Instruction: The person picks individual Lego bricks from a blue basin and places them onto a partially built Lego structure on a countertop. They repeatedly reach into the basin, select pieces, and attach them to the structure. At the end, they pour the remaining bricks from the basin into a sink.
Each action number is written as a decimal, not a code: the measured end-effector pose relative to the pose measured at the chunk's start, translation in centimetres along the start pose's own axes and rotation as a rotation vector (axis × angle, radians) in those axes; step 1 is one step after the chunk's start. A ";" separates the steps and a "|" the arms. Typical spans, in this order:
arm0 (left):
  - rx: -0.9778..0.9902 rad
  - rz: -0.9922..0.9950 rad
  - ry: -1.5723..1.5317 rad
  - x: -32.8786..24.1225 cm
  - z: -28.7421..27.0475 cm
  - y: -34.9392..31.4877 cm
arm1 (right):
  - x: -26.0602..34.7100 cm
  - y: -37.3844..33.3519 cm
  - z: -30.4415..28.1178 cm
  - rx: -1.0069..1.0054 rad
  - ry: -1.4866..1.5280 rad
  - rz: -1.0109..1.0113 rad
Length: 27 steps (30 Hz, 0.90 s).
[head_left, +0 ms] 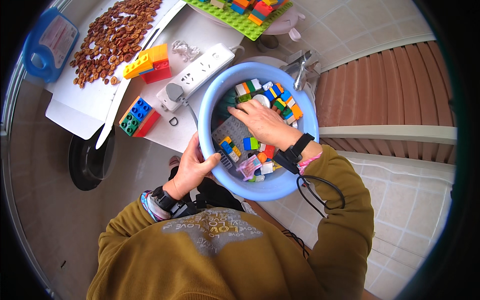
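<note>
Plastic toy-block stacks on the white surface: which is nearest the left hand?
The blue-and-green-topped block stack with red on its side. The yellow, orange and red block stack sits farther from the left hand and lacks the blue-green top.

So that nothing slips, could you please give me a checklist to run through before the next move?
1. Left hand on the rim of the blue basin: ok.
2. Right hand inside the basin: ok.
3. Its grip closed on any loose blocks: cannot tell; the palm side is hidden.
4. Power strip well away from the basin: not ok, close beside it.
5. Dried slices apart from the basin: ok.
</note>
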<state>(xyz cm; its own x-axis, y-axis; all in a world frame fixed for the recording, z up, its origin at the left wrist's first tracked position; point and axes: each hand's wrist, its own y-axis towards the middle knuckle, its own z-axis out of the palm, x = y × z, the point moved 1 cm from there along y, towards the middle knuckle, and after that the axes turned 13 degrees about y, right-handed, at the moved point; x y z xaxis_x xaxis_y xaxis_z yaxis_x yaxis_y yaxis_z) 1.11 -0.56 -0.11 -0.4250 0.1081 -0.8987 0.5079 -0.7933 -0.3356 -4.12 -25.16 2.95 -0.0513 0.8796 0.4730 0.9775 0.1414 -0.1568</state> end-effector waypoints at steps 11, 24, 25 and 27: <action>-0.009 -0.007 0.045 0.3 -0.2 0.1 | -0.8 -3.1 -4.8 0.287 0.102 0.163; -0.034 0.114 -0.012 0.4 0.3 0.2 | 2.8 -11.0 -7.8 -0.436 -0.202 -0.089; -0.042 0.122 -0.005 0.5 0.4 0.2 | 2.8 -11.4 -7.9 -0.465 -0.226 -0.083; -0.049 0.114 0.010 0.5 0.4 0.1 | 2.6 -12.2 -8.3 -0.545 -0.288 -0.071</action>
<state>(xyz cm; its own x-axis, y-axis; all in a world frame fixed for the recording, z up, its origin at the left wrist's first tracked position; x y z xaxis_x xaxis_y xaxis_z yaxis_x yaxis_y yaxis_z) 0.65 -0.81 -0.52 -0.3546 0.0250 -0.9347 0.5887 -0.7706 -0.2440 -14.50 -28.42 13.29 -0.0993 0.9746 0.2008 0.9298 0.0190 0.3677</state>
